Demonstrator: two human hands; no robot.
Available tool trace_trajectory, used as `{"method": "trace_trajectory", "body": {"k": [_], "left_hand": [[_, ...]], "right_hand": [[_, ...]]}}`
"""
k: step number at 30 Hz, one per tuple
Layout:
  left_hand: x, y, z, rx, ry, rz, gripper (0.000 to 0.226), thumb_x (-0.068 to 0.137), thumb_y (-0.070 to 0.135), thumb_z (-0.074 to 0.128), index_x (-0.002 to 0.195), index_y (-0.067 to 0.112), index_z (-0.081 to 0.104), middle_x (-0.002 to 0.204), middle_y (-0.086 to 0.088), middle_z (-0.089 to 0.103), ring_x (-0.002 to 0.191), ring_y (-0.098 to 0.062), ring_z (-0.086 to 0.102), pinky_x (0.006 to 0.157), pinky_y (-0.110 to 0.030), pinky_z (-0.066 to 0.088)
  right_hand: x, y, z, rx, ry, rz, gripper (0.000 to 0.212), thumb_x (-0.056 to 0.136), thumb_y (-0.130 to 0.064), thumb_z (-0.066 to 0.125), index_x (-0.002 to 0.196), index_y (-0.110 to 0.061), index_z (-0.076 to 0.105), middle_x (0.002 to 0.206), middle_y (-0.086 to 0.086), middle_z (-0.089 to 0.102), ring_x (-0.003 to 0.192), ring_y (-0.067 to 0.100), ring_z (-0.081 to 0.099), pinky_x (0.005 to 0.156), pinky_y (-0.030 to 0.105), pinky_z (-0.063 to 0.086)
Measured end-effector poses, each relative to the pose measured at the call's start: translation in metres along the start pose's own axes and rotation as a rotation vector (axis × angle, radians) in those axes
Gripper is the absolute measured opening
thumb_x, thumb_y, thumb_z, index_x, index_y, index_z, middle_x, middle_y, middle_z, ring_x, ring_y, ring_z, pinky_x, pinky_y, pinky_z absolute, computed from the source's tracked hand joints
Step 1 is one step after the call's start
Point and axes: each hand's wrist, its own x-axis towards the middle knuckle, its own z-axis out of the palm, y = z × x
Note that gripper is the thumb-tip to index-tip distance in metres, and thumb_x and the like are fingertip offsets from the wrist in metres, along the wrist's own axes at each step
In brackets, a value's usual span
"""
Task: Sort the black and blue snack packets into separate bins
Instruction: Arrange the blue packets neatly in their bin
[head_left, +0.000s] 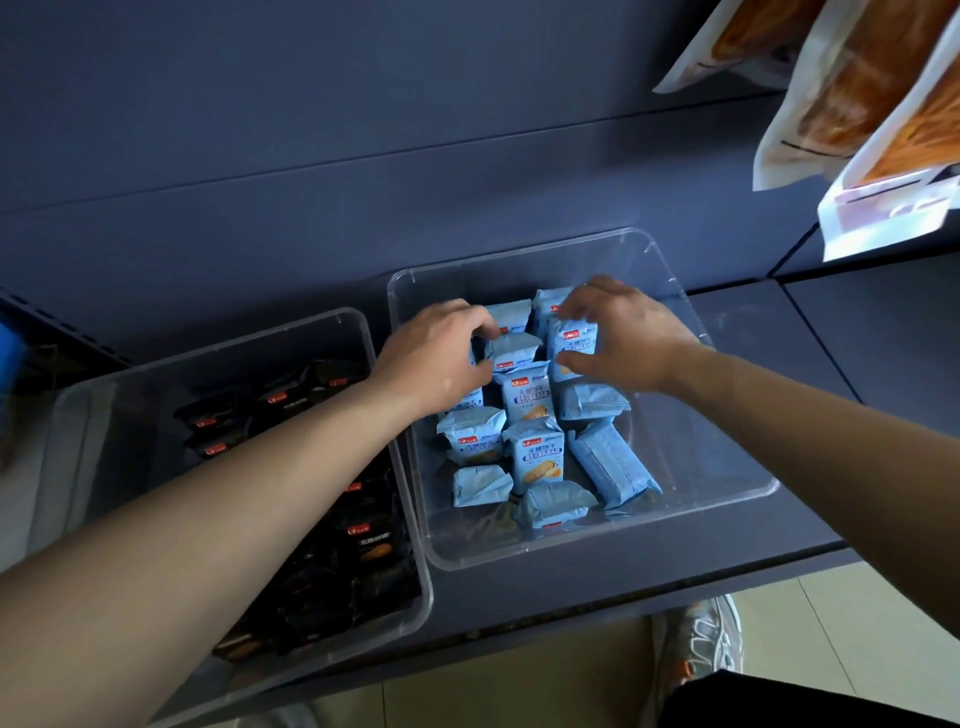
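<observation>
1. Head view, nearest first: my shoe (706, 644) on the tiled floor (831, 623), just below the front edge of the dark surface (753, 322).
2. Left clear bin (130, 415) sits on the surface at my near left. Black packets (363, 540) lie piled in it, mostly along its right side and back. My left forearm crosses over it.
3. Right clear bin (701, 467) stands just beside it, a bit farther back. Blue packets (535, 452) fill its middle, some standing, some flat. I see only blue in it.
4. Left hand (436, 358) reaches over that bin's left wall into the back of the pile. Its fingers (483, 325) are curled, thumb underneath, pinching the back-left blue packet (511, 345) by its edge.
5. Right hand (623, 338) comes in from the right at the same depth. Its fingers (576, 306) are on top and the thumb low on the front, clamped on the upright blue packet (574, 340), which is still among the others in the bin.
6. Hands are near each other, not touching.
7. Behind: dark wall panel (311, 156). Top right, hanging bags (857, 104) with orange contents. Far left edge, a blue object (8, 353), too cropped to identify.
</observation>
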Motion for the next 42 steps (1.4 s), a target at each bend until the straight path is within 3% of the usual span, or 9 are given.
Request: {"method": "trace_trajectory", "body": {"k": [3, 9, 16, 21, 27, 31, 34, 36, 42], "left_hand": [[0.009, 0.016, 0.009, -0.029, -0.094, 0.005, 0.016, 0.082, 0.027, 0.069, 0.098, 0.028, 0.071, 0.093, 0.012, 0.065, 0.091, -0.012, 0.061, 0.077, -0.032, 0.049], [0.013, 0.03, 0.033, 0.059, -0.141, -0.06, 0.024, 0.085, 0.026, 0.071, 0.109, 0.025, 0.07, 0.104, 0.002, 0.071, 0.099, -0.02, 0.063, 0.083, -0.041, 0.054], [0.014, 0.024, 0.045, 0.012, -0.181, -0.092, 0.044, 0.086, 0.018, 0.07, 0.129, 0.019, 0.059, 0.119, -0.003, 0.067, 0.107, -0.022, 0.063, 0.091, -0.043, 0.053], [0.015, 0.022, 0.052, -0.042, -0.17, -0.076, 0.048, 0.086, 0.013, 0.069, 0.132, 0.016, 0.054, 0.123, -0.005, 0.064, 0.106, -0.022, 0.062, 0.089, -0.04, 0.053], [0.017, 0.021, 0.054, -0.098, -0.313, -0.137, 0.042, 0.09, 0.009, 0.062, 0.132, 0.01, 0.057, 0.121, -0.009, 0.064, 0.106, -0.023, 0.062, 0.093, -0.041, 0.052], [0.018, 0.019, 0.05, -0.096, -0.358, -0.148, 0.04, 0.094, 0.012, 0.053, 0.133, 0.016, 0.057, 0.133, -0.004, 0.06, 0.122, -0.023, 0.055, 0.102, -0.039, 0.045], [0.017, 0.02, 0.052, -0.114, -0.402, -0.132, 0.04, 0.095, 0.014, 0.056, 0.134, 0.019, 0.053, 0.129, -0.003, 0.059, 0.117, -0.023, 0.055, 0.094, -0.034, 0.046], [0.016, 0.02, 0.054, -0.121, -0.389, -0.124, 0.044, 0.093, 0.016, 0.062, 0.135, 0.019, 0.048, 0.124, -0.002, 0.056, 0.113, -0.022, 0.056, 0.089, -0.031, 0.045], [0.013, 0.025, 0.062, -0.039, -0.412, -0.088, 0.067, 0.091, 0.019, 0.067, 0.15, 0.014, 0.034, 0.14, -0.015, 0.052, 0.122, -0.029, 0.055, 0.097, -0.042, 0.048]], "right_hand": [[-0.02, 0.016, -0.01, 0.086, -0.143, 0.055, 0.033, 0.077, -0.046, 0.076, 0.102, -0.03, 0.062, 0.101, -0.01, 0.063, 0.087, 0.01, 0.061, 0.078, 0.032, 0.052], [-0.034, 0.016, 0.01, -0.11, -0.332, 0.055, 0.064, 0.065, -0.055, 0.081, 0.12, -0.035, 0.056, 0.114, -0.012, 0.058, 0.1, 0.015, 0.058, 0.084, 0.035, 0.05], [-0.009, 0.012, 0.019, -0.175, -0.152, 0.096, 0.043, 0.082, -0.029, 0.068, 0.124, -0.031, 0.059, 0.12, -0.002, 0.061, 0.102, 0.024, 0.061, 0.081, 0.037, 0.053], [-0.002, 0.008, 0.025, -0.124, -0.141, 0.147, 0.037, 0.084, -0.03, 0.068, 0.119, -0.023, 0.059, 0.116, 0.002, 0.06, 0.099, 0.027, 0.06, 0.082, 0.041, 0.054], [-0.004, 0.011, 0.024, -0.118, -0.138, 0.159, 0.042, 0.083, -0.03, 0.069, 0.123, -0.027, 0.058, 0.119, 0.001, 0.06, 0.102, 0.026, 0.06, 0.083, 0.041, 0.054], [-0.004, 0.011, 0.024, -0.117, -0.142, 0.161, 0.043, 0.082, -0.027, 0.069, 0.123, -0.027, 0.057, 0.118, 0.001, 0.06, 0.099, 0.026, 0.06, 0.078, 0.037, 0.053], [-0.004, 0.011, 0.023, -0.112, -0.153, 0.165, 0.043, 0.082, -0.028, 0.068, 0.123, -0.028, 0.057, 0.119, 0.001, 0.06, 0.1, 0.025, 0.06, 0.079, 0.037, 0.052], [-0.004, 0.011, 0.022, -0.102, -0.158, 0.167, 0.043, 0.082, -0.029, 0.069, 0.123, -0.028, 0.057, 0.119, 0.001, 0.06, 0.101, 0.024, 0.06, 0.082, 0.039, 0.054], [-0.006, 0.014, 0.02, -0.075, -0.155, 0.17, 0.04, 0.083, -0.03, 0.07, 0.121, -0.024, 0.059, 0.117, 0.002, 0.063, 0.099, 0.025, 0.062, 0.083, 0.039, 0.054]]}}
